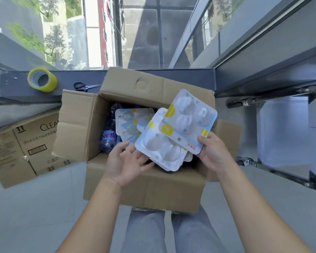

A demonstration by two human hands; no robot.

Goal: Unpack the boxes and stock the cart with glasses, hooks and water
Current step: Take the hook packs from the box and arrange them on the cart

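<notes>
An open cardboard box (142,187) stands on the floor in front of me. My right hand (211,154) grips a blister pack of white hooks (190,119) by its lower edge, held above the box. My left hand (126,161) reaches under a second hook pack (159,148), fingers spread and touching its underside. More hook packs (130,123) lie inside the box beside water bottles (109,137) with blue labels.
A second printed carton (24,147) sits at the left. On the dark window ledge lie a yellow tape roll (42,80) and black scissors (84,86). A metal cart frame with shelves (281,132) stands at the right.
</notes>
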